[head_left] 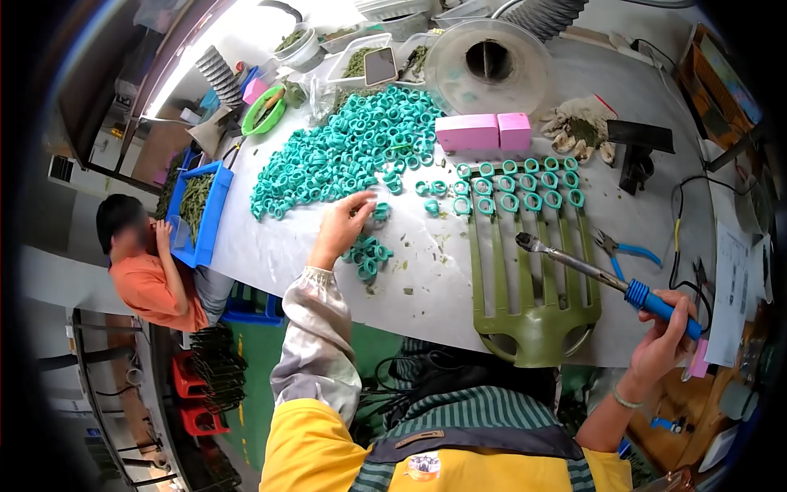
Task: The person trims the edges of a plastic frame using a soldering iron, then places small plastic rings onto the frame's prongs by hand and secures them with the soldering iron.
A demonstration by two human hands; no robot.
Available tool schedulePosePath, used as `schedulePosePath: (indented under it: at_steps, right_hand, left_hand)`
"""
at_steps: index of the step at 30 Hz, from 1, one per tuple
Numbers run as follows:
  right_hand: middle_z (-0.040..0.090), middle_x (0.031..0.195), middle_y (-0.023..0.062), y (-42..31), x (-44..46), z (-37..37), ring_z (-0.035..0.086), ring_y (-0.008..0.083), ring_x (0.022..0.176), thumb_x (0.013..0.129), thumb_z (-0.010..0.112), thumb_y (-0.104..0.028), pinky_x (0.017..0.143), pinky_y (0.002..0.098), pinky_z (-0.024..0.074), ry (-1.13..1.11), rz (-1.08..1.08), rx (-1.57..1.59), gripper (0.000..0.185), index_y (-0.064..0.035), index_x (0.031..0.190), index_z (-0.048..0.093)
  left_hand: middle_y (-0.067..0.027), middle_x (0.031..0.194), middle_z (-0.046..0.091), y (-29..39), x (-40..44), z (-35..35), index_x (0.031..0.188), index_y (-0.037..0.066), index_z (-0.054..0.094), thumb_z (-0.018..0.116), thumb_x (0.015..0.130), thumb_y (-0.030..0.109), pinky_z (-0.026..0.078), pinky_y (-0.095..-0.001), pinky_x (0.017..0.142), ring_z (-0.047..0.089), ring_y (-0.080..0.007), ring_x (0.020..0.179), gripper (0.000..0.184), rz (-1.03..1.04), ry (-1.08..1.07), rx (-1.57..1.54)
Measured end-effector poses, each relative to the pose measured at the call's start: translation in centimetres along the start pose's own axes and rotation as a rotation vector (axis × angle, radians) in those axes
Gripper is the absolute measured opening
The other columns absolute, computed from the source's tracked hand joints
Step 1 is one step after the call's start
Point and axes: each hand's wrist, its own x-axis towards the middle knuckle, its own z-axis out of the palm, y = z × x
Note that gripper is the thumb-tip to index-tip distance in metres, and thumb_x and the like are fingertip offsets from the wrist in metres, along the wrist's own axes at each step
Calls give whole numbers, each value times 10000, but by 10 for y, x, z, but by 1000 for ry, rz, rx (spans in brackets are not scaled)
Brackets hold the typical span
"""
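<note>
My left hand (343,228) is at a teal ring (380,211) on the table, its fingers bent beside the ring. My right hand (666,330) is wrapped round the blue handle of a soldering iron (586,269), whose tip points left over a green slotted frame (537,324). Teal rings (508,184) stand in rows across the prongs at the frame's far end. A large heap of teal rings (344,148) lies beyond my left hand, and a small cluster (368,254) lies just below it.
Pink blocks (467,133), a glove (578,127) and a black stand (638,156) are behind the frame. Blue-handled pliers (627,251) lie right. A green basket (264,110) and phone (380,66) are at the back. Another person (160,283) sits left by a blue tray (197,209).
</note>
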Motion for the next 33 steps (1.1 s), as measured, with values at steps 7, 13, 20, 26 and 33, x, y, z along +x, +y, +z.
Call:
schedulePosePath:
  at_steps: [7,13,20,26,33]
  right_hand:
    - [646,836,100,-7,-3,7,561,124,533,989,528,-209,452,210,449,-33,-6,2,294,3,802,610]
    - [639,831,96,-11,-4,12,555,125,536,995,518,-208,462,221,453,-49,-3,-4,298,2,804,608]
    - [639,843,94,-14,-5,16,557,126,542,994,526,-215,468,221,457,-83,-11,23,299,3,808,610]
    - [643,848,91,-17,-8,24,560,126,536,987,542,-210,471,224,461,-104,6,37,285,5,817,620]
    - [649,858,92,-15,-11,30,568,127,538,986,549,-215,481,233,472,-120,28,50,291,6,812,624]
  left_hand:
    - [-158,897,723,-41,0,-13,1050,45,668,641,921,220,533,-435,763,693,-339,829,220,-36,257,603]
    - [-150,860,714,-15,4,-14,942,52,709,657,901,241,527,-437,729,684,-342,810,200,-136,57,414]
    - [-134,792,709,4,27,-11,914,31,675,699,865,167,530,-384,673,690,-284,728,146,-99,204,192]
    - [-99,763,708,-26,16,0,1051,33,706,621,909,106,530,-310,657,697,-181,714,181,-158,121,-1]
    - [-41,886,697,-29,-5,-23,1095,-28,705,651,901,84,513,-240,667,624,-97,728,230,-298,28,-399]
